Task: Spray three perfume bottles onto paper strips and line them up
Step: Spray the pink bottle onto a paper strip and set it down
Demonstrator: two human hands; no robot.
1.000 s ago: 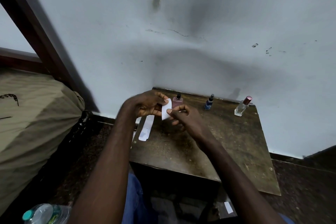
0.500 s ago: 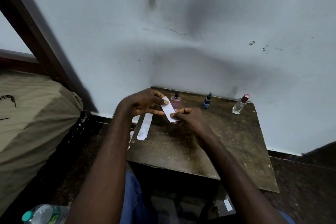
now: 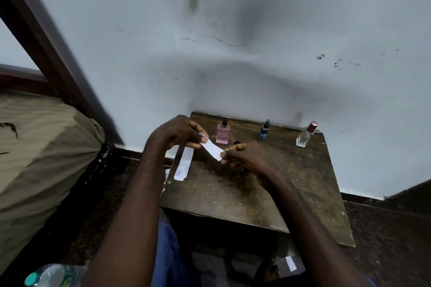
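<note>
Both bare forearms reach forward and converge. The left hand [image 3: 177, 134] is curled, knuckles up, its thumb and fingers pinched together. The right hand [image 3: 245, 156] mirrors it lower down, thumb and forefinger pinched, the index finger crooked above.

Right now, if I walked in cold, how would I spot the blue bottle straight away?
Find the small dark wooden table pushed against the pale wall. Three bottles stand along its far edge by that wall; take the middle one, the blue bottle. It is the smallest and darkest, with a pink bottle on one side and a clear bottle with a rosy cap on the other.
</note>
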